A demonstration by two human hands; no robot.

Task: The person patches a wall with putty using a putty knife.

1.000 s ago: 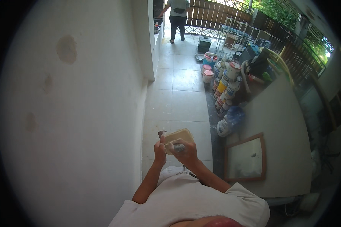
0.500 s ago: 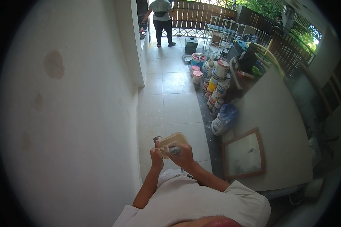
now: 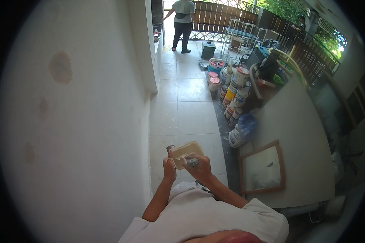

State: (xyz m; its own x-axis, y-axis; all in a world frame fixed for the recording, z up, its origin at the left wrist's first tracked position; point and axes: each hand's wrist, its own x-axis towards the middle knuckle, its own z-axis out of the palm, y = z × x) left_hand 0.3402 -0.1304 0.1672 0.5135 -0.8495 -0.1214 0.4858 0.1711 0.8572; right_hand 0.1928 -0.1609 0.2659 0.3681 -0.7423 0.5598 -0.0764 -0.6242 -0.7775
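In front of my body, my left hand [image 3: 169,167] is closed on the near left edge of a shallow beige tray [image 3: 192,148]. A dark, short piece [image 3: 170,148] juts out by the left thumb; I cannot make out what it belongs to. My right hand [image 3: 200,167] grips a putty knife [image 3: 192,162] by its grey, rounded handle, over the tray's near side. Its blade is hidden by the fingers and the tray. Pale smears mark the fingers of both hands. To my left, the white wall [image 3: 97,133] carries several beige patches [image 3: 60,68].
Paint buckets [image 3: 230,95] stand in rows at the right of the tiled floor [image 3: 194,117]. A blue plastic bag [image 3: 246,124] lies by them. A wooden-framed pane [image 3: 263,168] rests on a pale board [image 3: 298,141]. Another person [image 3: 183,24] stands near the slatted gate [image 3: 223,18].
The view has shifted slightly, so the background sits a little further right. Both hands keep their grips; the right hand and the grey handle have moved slightly right over the tray.
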